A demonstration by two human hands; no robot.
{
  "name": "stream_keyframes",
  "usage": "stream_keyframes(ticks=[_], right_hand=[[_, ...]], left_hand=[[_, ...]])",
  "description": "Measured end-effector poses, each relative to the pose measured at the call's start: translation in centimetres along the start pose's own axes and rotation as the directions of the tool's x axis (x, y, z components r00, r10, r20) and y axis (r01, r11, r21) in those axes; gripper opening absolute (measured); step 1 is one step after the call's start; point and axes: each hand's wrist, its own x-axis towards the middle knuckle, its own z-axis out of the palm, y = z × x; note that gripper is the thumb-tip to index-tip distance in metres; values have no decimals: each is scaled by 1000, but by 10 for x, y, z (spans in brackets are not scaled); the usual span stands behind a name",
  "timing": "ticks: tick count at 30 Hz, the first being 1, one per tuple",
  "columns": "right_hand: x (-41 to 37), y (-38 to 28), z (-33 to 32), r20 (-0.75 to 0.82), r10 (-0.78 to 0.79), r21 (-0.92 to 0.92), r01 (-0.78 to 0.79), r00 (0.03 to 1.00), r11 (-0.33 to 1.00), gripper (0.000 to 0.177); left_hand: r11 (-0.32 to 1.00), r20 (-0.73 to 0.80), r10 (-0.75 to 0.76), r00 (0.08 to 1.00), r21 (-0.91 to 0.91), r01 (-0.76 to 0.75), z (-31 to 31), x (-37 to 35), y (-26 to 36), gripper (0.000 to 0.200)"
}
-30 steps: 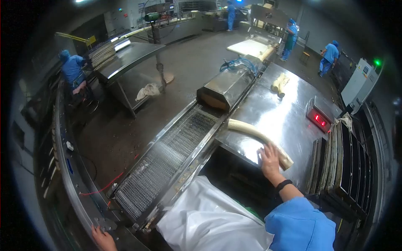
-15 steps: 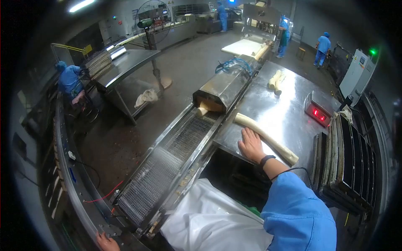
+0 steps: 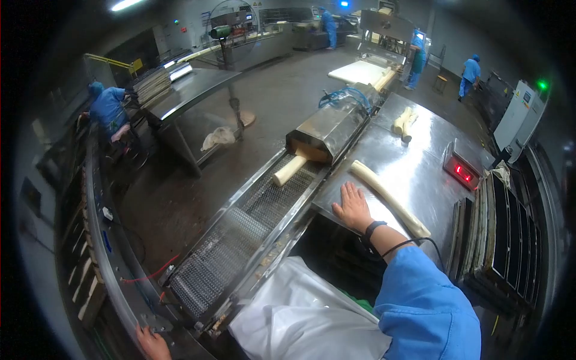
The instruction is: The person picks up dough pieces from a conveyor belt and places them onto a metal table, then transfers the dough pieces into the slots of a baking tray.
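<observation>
My right hand lies flat on the steel table, fingers apart, holding nothing. Just beside it is a long, pale, slightly curved dough roll. A second dough roll pokes out of the metal hood onto the mesh conveyor belt. Low on the left, my left hand rests at a metal frame with its fingers stretched out; the frame's edge cuts off part of it.
Shorter dough pieces lie farther up the table. A scale with red digits stands at the right, above a stack of trays. One co-worker is at a left-hand table; others stand at the back.
The dough roll on the conveyor has come farther out of the hood toward me. My right hand stays flat beside the table's roll, its fingers slightly shifted. The view has turned a little.
</observation>
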Motion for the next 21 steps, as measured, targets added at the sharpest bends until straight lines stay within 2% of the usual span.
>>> stream_keyframes(ticks=[11, 14, 17, 19, 21], right_hand=[[27, -27, 8, 9, -67, 13, 67, 998, 998, 74], [38, -40, 13, -22, -107, 75, 108, 994, 991, 75], [48, -61, 22, -73, -61, 89, 67, 995, 994, 75], [56, -78, 26, -126, -129, 102, 142, 984, 985, 72], [62, -95, 28, -113, -147, 84, 156, 983, 984, 69]], left_hand=[[999, 24, -39, 999, 37, 38, 1, 6, 7, 31], [998, 19, -50, 999, 34, 49, -7, 4, 17, 30], [995, 56, -67, 996, 80, 63, -27, 3, 38, 28], [997, 41, -45, 998, 59, 43, -19, 4, 28, 28], [999, 21, -27, 999, 36, 26, -9, 6, 19, 28]])
